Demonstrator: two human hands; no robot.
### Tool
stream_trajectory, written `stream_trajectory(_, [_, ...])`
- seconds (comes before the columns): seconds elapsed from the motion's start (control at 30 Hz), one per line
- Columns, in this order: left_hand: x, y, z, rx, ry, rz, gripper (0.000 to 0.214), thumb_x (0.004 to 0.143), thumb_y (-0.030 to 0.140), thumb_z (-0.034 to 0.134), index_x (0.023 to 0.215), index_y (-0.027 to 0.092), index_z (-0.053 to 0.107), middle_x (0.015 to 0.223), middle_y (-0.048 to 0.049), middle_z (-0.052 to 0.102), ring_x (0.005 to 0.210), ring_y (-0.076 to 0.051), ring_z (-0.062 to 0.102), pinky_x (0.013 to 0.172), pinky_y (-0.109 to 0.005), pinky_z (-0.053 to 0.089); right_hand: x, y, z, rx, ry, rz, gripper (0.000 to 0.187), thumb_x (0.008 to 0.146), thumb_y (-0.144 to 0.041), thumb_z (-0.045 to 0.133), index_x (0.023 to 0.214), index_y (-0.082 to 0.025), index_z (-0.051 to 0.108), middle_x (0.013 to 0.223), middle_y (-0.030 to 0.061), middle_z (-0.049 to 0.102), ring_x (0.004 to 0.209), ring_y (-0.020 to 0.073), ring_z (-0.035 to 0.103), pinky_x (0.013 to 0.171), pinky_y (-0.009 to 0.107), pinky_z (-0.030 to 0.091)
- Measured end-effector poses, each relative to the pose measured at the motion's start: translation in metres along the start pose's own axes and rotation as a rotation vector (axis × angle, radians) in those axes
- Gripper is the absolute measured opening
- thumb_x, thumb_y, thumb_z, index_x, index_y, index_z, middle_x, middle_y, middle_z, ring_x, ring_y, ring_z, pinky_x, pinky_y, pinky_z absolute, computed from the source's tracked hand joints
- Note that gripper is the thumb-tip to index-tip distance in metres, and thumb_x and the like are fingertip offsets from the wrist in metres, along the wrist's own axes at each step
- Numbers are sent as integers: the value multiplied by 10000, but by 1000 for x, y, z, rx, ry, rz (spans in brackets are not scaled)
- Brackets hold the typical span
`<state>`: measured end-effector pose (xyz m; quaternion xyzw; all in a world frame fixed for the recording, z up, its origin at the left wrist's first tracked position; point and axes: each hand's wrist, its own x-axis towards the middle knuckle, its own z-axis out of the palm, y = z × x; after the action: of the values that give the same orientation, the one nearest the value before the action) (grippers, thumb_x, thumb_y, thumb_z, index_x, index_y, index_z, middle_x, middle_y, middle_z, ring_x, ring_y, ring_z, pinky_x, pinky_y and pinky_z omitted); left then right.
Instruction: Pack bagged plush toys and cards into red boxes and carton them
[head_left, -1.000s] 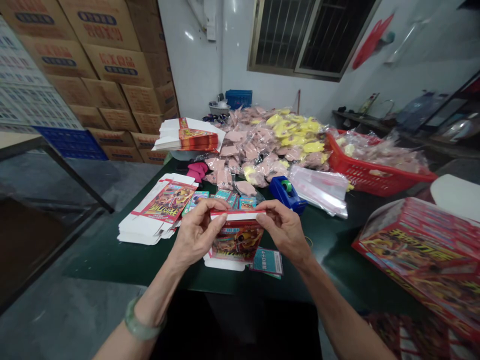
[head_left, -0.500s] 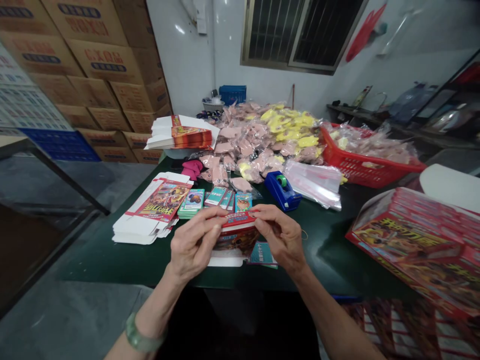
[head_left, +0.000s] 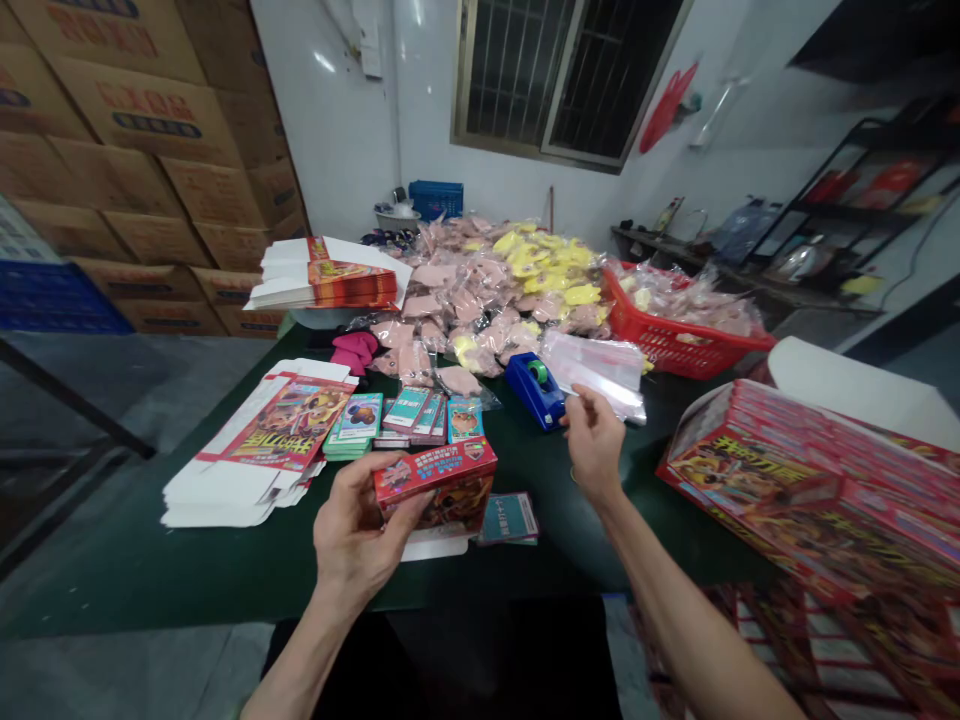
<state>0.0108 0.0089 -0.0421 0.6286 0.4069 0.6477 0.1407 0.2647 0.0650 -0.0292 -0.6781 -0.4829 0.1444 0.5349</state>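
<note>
My left hand [head_left: 356, 530] grips a small red printed cardboard box [head_left: 435, 487], which looks folded into shape and tilts over the table. My right hand [head_left: 594, 445] is raised with its fingers apart and holds nothing. It is nearest to a sheaf of clear plastic bags [head_left: 596, 370] and a blue tape dispenser [head_left: 534, 390]. Several small stacks of printed cards [head_left: 405, 415] lie just beyond the box. A teal card [head_left: 508, 518] lies to its right, and a white piece [head_left: 435, 546] pokes out below it. Flat red-and-white box blanks [head_left: 259, 450] are stacked to the left.
The dark green table [head_left: 150, 570] holds a large heap of pink and yellow plastic packets [head_left: 487, 290] and another stack of blanks [head_left: 330, 275]. A red basket [head_left: 675, 340] stands back right, a big red printed carton [head_left: 795, 490] front right. Cardboard cartons [head_left: 150, 180] tower left.
My hands have come apart. The right hand has let go of the box and risen toward the plastic bags, while the left hand holds the box alone, tilted and shifted left.
</note>
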Motion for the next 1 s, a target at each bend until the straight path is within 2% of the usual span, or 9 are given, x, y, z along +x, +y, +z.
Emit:
stream_trajectory(0.07, [-2, 0, 0, -35, -11, -33, 431, 681, 205, 743, 1063, 211, 544, 913, -16, 677, 706, -135, 674, 572, -196, 552, 36, 13, -9, -159, 8, 82, 290, 808, -248, 508, 1038, -117, 627, 927, 92, 624, 817, 187, 596, 698, 294, 464])
stream_trajectory(0.17, [-1, 1, 1, -68, -11, -56, 398, 691, 208, 736, 1044, 209, 550, 891, -11, 677, 679, -125, 669, 550, -184, 546, 76, 19, -19, -236, -178, 166, 38, 681, -133, 640, 686, -127, 678, 673, 28, 623, 680, 165, 591, 636, 259, 439])
stream_trajectory(0.2, [-1, 1, 1, -68, -13, -59, 395, 691, 211, 736, 1041, 209, 553, 883, -9, 677, 677, -125, 668, 546, -182, 543, 84, 18, -20, -253, -248, 204, 62, 675, -116, 659, 614, -129, 654, 597, 3, 597, 613, 140, 574, 599, 244, 432])
stream_trajectory(0.27, [-1, -1, 1, -65, -14, -53, 395, 690, 216, 737, 1042, 211, 557, 879, -6, 675, 687, -125, 668, 554, -179, 540, 94, 14, -21, -276, -359, 287, 128, 727, -138, 666, 609, -122, 622, 558, -32, 569, 530, 90, 529, 540, 216, 425])
stream_trajectory(0.4, [-2, -9, 0, -32, -6, -64, 412, 684, 247, 744, 1054, 216, 564, 894, -8, 667, 708, -129, 664, 578, -184, 536, 103, 8, -18, -274, -450, 442, 158, 867, -270, 582, 855, -115, 611, 768, -13, 614, 607, 76, 563, 551, 215, 484])
stream_trajectory(0.53, [-2, -12, 1, -39, -29, -71, 418, 692, 244, 735, 1068, 215, 553, 903, -12, 664, 707, -126, 660, 586, -187, 538, 105, 9, -9, -179, -424, 553, 256, 889, -307, 549, 1077, -136, 571, 1030, 56, 610, 848, 147, 612, 721, 325, 535])
stream_trajectory(0.63, [-1, -9, 2, -84, -30, -68, 395, 701, 242, 724, 1054, 207, 552, 891, -15, 665, 715, -131, 664, 604, -197, 550, 99, 12, -5, -53, -347, 583, 304, 890, -319, 544, 1142, -148, 546, 1120, 74, 584, 939, 178, 601, 787, 375, 526])
stream_trajectory(0.83, [0, -6, 1, -91, -19, -103, 385, 688, 248, 734, 1026, 203, 556, 847, -8, 660, 660, -120, 654, 555, -187, 546, 61, 32, -12, 162, -222, 473, 306, 896, -319, 535, 1150, -149, 539, 1123, 74, 580, 937, 176, 601, 779, 368, 529])
stream_trajectory(1.0, [3, -4, 2, -123, -5, -97, 397, 683, 239, 735, 1034, 206, 552, 852, -2, 651, 658, -112, 653, 555, -178, 540, 40, 53, -7, 2, -223, 406, 293, 895, -324, 536, 1127, -145, 551, 1090, 69, 594, 909, 168, 608, 765, 357, 532])
